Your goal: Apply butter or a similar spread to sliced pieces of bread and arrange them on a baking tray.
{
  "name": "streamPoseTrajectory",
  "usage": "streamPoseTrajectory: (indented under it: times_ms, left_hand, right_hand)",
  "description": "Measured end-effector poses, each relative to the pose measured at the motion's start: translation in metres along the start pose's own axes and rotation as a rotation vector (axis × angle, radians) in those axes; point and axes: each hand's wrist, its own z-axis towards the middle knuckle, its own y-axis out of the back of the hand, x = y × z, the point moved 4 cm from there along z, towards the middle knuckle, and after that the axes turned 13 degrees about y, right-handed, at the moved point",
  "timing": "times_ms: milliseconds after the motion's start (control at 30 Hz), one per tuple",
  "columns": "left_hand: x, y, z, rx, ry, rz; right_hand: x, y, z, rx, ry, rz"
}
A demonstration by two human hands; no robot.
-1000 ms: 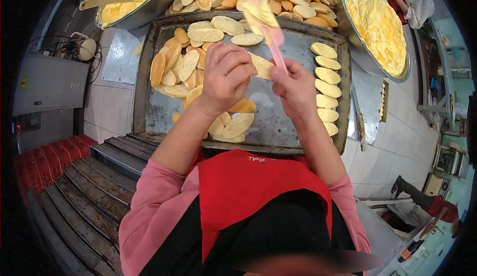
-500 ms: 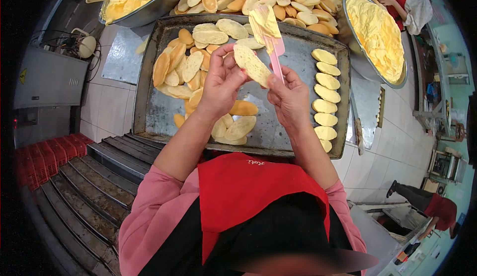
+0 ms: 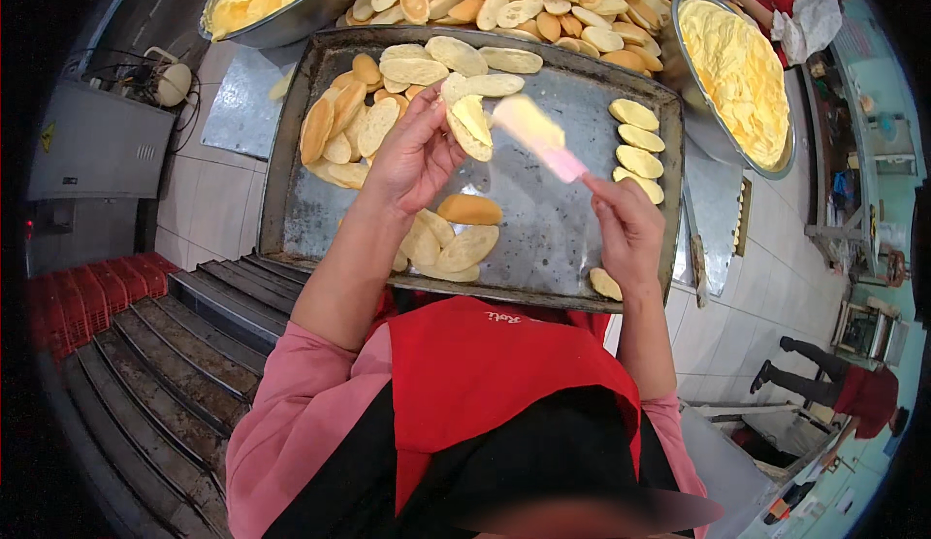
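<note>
The head view shows, at the left of the big metal tray (image 3: 572, 277), a heap of bread slices (image 3: 341, 124), and near the middle of the frame the left hand (image 3: 412, 156) has its fingers closed around one bread slice (image 3: 469, 124) with yellow spread on it. Just right of it, the right hand (image 3: 628, 230) grips a pink spatula (image 3: 539, 135), its blurry blade close to that slice. At the upper right sits a bowl of yellow cream (image 3: 742, 71).
</note>
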Motion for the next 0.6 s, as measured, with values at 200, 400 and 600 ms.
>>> streamPoseTrajectory:
  times_ms: [200, 400, 600]
  left_hand:
    - [0.020, -0.008, -0.004, 0.102, 0.148, -0.080]
    - [0.025, -0.009, -0.004, 0.205, 0.211, -0.135]
    - [0.024, -0.002, -0.004, 0.234, 0.273, -0.184]
  right_hand:
    - [0.021, -0.023, 0.026, 0.016, 0.244, -0.431]
    - [0.016, -0.028, 0.021, 0.023, 0.198, -0.428]
    - [0.011, -0.017, 0.017, -0.094, 0.119, -0.294]
